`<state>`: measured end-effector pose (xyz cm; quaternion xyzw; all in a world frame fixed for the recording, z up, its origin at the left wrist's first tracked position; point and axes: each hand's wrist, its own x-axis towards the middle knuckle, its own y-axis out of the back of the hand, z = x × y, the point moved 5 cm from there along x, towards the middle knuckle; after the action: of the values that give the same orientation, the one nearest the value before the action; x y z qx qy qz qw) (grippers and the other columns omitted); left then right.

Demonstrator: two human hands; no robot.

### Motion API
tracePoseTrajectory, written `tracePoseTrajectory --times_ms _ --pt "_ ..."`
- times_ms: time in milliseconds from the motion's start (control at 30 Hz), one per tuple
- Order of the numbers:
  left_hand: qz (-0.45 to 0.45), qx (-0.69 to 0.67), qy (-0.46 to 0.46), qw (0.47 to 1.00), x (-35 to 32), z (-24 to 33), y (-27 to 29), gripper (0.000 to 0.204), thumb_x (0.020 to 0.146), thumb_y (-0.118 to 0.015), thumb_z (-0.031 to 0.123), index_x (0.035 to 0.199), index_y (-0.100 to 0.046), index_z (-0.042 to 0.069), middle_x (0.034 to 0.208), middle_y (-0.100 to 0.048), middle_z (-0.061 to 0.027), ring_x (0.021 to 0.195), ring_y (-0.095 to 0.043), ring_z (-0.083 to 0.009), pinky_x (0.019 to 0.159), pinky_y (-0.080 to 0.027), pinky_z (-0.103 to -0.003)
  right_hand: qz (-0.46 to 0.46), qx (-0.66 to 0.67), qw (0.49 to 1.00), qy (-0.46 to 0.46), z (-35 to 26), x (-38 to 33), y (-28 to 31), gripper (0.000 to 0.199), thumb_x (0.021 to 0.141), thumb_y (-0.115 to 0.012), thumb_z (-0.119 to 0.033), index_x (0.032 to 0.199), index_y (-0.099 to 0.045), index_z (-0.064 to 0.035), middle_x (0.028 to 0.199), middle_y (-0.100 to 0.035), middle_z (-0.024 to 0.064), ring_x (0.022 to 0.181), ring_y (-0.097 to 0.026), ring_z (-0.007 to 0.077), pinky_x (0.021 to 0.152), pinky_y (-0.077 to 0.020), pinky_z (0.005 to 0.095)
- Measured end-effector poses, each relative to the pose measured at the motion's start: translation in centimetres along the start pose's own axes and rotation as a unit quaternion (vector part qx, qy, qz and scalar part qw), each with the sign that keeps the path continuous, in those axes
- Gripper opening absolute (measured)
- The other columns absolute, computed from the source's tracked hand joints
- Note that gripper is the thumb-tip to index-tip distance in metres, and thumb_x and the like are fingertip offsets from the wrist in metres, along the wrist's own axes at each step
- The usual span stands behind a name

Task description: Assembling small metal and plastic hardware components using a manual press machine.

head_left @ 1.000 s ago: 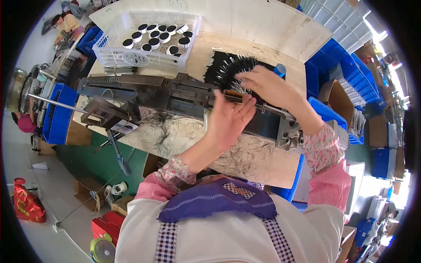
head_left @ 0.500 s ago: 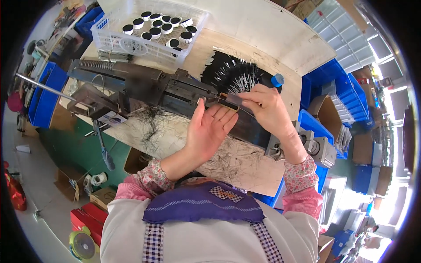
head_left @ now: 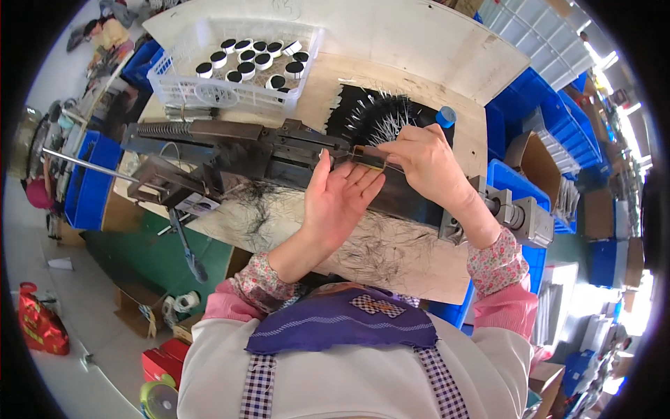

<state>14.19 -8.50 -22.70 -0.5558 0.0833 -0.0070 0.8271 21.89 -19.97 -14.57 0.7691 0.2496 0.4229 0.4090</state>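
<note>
My left hand [head_left: 338, 202] lies flat with its palm up and fingers straight, against the dark metal machine [head_left: 230, 150] on the wooden bench [head_left: 391, 258]. My right hand [head_left: 426, 160] pinches a small flat brass-coloured piece [head_left: 368, 158] just above the left fingertips, at the machine's slot. Behind the hands a fan of thin dark bristle sticks [head_left: 377, 115] lies on the bench. Loose black fibres [head_left: 262, 209] are scattered over the wood in front of the machine.
A white plastic basket [head_left: 209, 87] holds several small black-and-white round caps at the back left. Blue bins [head_left: 537, 119] stand to the right, another blue bin [head_left: 87, 185] to the left. A grey motor block [head_left: 520, 216] sits at the bench's right end. Cardboard boxes lie on the floor.
The view has shifted, so the bench sits lower and larger in the picture. My left hand has opened flatter against the machine, and my right hand has brought the brass piece to its fingertips.
</note>
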Motion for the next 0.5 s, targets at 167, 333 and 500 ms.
tracePoseTrajectory --times_ms 167,333,500 --pt "0.028 -0.037 0.005 0.999 -0.1 -0.2 0.2 0.074 0.096 -0.031 0.057 0.131 -0.037 -0.009 0.135 -0.042 -0.0206 0.129 -0.039 -0.0323 0.114 -0.026 -0.042 0.015 -0.027 0.998 0.061 -3.5 0.0 0.2 0.017 0.073 -0.062 -0.006 0.088 -0.068 -0.0097 0.078 -0.060 0.0024 0.073 -0.060 0.0204 0.066 -0.0432 0.0345" --pt "0.000 -0.012 -0.020 1.000 -0.6 0.8 0.1 0.073 0.096 -0.031 0.056 0.127 -0.039 -0.010 0.136 -0.041 -0.0219 0.131 -0.035 -0.0324 0.112 -0.024 -0.048 0.034 0.027 0.990 -0.134 -2.2 0.0 3.0 0.019 0.088 -0.053 -0.009 0.105 -0.058 -0.0028 0.083 -0.063 0.0101 0.062 -0.064 0.0273 0.052 -0.0511 0.0365" --pt "-0.003 -0.028 -0.016 0.999 -0.5 0.6 0.4 0.074 0.096 -0.028 0.058 0.130 -0.040 -0.007 0.138 -0.043 -0.0182 0.133 -0.035 -0.0269 0.112 -0.021 -0.044 -0.089 -0.105 0.984 -0.112 -3.5 -0.4 -0.3 0.041 0.081 -0.057 -0.007 0.121 -0.051 0.0044 0.063 -0.061 0.0165 0.059 -0.064 0.0320 0.053 -0.0492 0.0427"
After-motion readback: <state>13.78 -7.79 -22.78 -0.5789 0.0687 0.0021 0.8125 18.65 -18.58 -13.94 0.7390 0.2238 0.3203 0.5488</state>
